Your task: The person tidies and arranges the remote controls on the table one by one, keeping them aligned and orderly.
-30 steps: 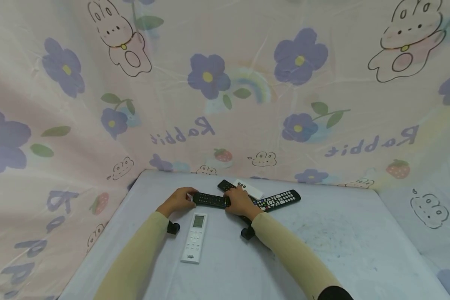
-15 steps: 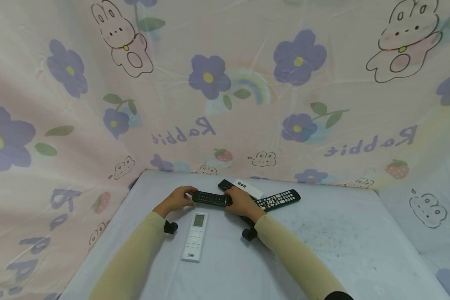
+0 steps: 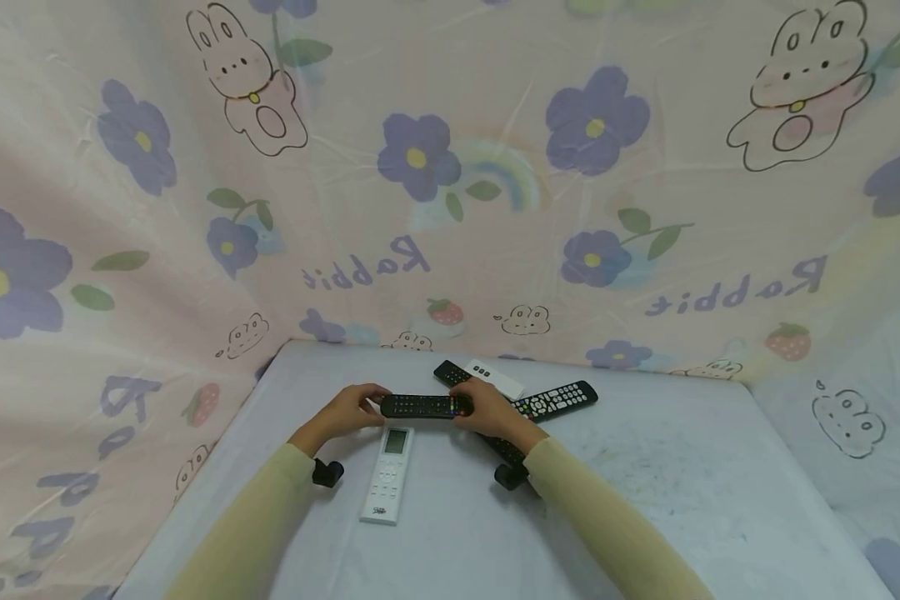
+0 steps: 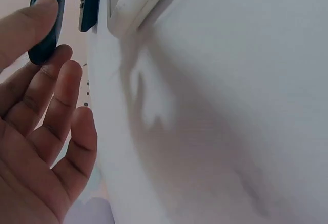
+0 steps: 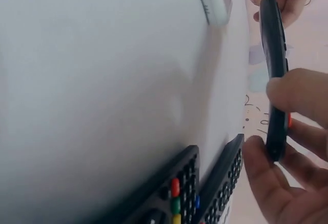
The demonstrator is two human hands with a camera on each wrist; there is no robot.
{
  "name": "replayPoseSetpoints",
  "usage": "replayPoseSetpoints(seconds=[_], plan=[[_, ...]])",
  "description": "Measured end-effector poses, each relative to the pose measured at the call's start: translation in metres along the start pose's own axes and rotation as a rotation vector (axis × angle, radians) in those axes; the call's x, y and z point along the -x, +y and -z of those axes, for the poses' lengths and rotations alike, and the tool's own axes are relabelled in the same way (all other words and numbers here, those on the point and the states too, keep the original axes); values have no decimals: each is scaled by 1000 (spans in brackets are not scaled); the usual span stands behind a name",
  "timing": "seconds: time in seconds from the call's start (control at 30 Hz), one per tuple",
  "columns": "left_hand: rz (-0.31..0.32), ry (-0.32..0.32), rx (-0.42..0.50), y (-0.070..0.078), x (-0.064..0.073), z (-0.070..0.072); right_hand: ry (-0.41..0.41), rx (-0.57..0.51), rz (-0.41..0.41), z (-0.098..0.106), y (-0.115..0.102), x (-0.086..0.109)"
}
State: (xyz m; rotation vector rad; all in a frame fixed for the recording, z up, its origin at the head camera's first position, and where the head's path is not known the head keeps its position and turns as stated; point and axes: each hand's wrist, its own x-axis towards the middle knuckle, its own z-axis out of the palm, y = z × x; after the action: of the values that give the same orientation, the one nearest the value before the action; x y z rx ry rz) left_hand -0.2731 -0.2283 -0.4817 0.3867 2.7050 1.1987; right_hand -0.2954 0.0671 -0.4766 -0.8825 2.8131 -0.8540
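Observation:
A black remote control with many small buttons is held level between both hands, raised off the table in the wrist views. My left hand pinches its left end; in the left wrist view the thumb lies on one side and a fingertip on the other. At the remote's right end, by the coloured buttons, my right hand grips with thumb and fingers. Just below the left hand a white remote with a small screen lies on the table.
Behind and beside the right hand, a black remote with white buttons, another black remote and a white remote lie close together or overlapping. The white-covered table meets a patterned curtain at its back edge.
Both hands have raised the black remote and brought it slightly nearer, turning it from slanted to level. Both wrists have spread outward a little. The other remotes stay put.

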Motion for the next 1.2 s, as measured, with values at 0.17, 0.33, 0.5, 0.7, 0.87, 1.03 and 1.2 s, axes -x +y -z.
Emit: replayPoseSetpoints(seconds=[0.17, 0.33, 0.5, 0.7, 0.87, 1.03, 1.2], plan=[[-32, 34, -24, 4, 11, -2, 30, -16, 20, 2, 2, 4], [-11, 43, -1, 6, 21, -8, 50, -118, -20, 5, 5, 9], [0, 47, 2, 12, 31, -14, 67, -214, -91, 9, 7, 14], [-9, 61, 9, 23, 43, -17, 52, -282, -112, 16, 4, 16], [-27, 68, 15, 29, 55, -21, 53, -303, -121, 17, 3, 18], [-42, 98, 13, 33, 64, -26, 58, -284, -128, 15, 4, 17], [-88, 126, 26, 37, 71, -31, 38, -293, -118, 14, 4, 17]])
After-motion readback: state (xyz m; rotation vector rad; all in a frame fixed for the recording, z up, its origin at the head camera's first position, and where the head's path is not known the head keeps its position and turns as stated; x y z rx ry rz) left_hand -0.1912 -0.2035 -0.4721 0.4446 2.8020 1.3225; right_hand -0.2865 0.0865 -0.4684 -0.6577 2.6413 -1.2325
